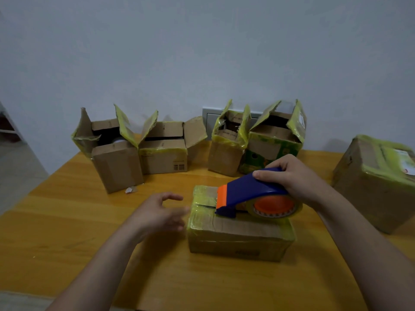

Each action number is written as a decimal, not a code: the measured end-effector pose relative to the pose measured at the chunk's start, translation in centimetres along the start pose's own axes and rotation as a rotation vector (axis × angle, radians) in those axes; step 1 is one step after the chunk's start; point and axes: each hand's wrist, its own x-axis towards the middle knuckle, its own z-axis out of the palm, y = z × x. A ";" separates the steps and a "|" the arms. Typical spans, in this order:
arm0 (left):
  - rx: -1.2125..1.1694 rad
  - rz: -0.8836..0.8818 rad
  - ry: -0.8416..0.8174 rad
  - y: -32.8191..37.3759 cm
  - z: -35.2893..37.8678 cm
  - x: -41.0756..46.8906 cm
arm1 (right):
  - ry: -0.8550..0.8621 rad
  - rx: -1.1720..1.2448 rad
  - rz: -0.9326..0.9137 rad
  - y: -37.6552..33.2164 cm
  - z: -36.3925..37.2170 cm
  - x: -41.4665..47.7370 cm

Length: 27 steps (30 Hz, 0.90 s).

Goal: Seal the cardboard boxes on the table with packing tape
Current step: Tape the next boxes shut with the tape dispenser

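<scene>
A closed cardboard box [238,234] with yellowish tape on its ends lies in the middle of the wooden table [67,232]. On its top rests a blue and orange tape dispenser [251,196] with a clear tape roll, its nose pointing left along the flap seam. My right hand [292,176] grips the dispenser from above. My left hand [161,214] hovers at the box's left end, fingers loosely spread, blurred, holding nothing.
Several open boxes stand along the back edge: one at the left [112,153], one beside it [166,151], a narrow one [226,147] and a green-printed one [276,144]. A taped box [377,182] sits at the right. A paper scrap [131,189] lies near the left box.
</scene>
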 end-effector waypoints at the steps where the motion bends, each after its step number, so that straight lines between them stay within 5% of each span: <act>1: 0.181 0.055 0.065 -0.5 0.0 0.0 | 0.002 0.003 0.000 0.0 0.0 0.1; 5: 0.231 0.467 0.304 0.8 1.1 -0.1 | -0.010 -0.009 -0.002 -0.2 0.3 0.2; 7: 0.184 0.549 0.243 2.6 2.8 0.1 | -0.016 -0.012 0.001 -0.3 0.4 0.4; 13: 0.491 0.461 0.004 4.0 6.4 0.9 | -0.066 0.070 -0.025 0.2 0.0 0.5; 18: 1.048 0.508 -0.094 3.8 4.6 1.0 | -0.080 0.205 -0.028 1.0 -0.5 -0.1; 27: 1.170 0.519 -0.139 4.8 3.0 2.0 | 0.004 0.236 -0.052 0.7 -1.0 -0.8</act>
